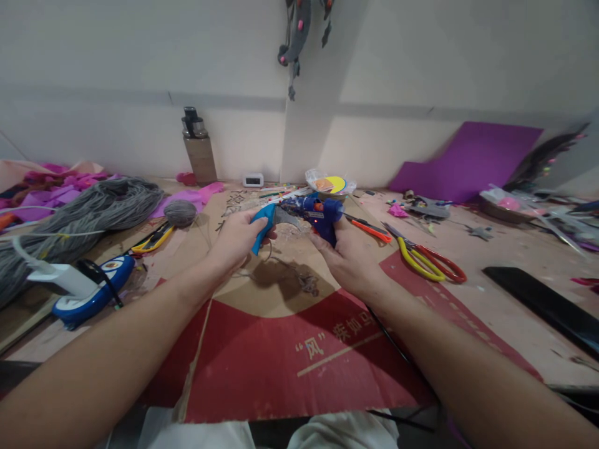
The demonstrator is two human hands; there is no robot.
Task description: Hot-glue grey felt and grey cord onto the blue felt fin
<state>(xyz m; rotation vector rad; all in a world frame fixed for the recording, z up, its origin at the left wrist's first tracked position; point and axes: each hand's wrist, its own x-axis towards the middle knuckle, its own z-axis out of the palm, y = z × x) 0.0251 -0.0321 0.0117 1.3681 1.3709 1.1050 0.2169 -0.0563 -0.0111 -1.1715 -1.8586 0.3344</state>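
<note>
My left hand (pixel 243 237) is closed on a bright blue piece (pixel 262 228), with a grey piece (pixel 286 218) beside it. In my right hand (pixel 344 252) is a dark blue glue gun (pixel 327 212) with a small red light, its front end pointing left toward the grey piece. Both hands are above a red and brown cardboard sheet (pixel 299 349). A thin cord hangs below the blue piece, and a small tangled bit (pixel 307 284) lies on the cardboard under the hands. Where the gun's tip meets the pieces is too small to tell.
Scissors (pixel 423 259) and an orange cutter (pixel 369 229) lie right of my right hand. Grey yarn (pixel 116 209), a yarn ball (pixel 180 213) and a blue power strip (pixel 96 290) are left. A bottle (pixel 200 153) stands behind; a black case (pixel 543 305) lies far right.
</note>
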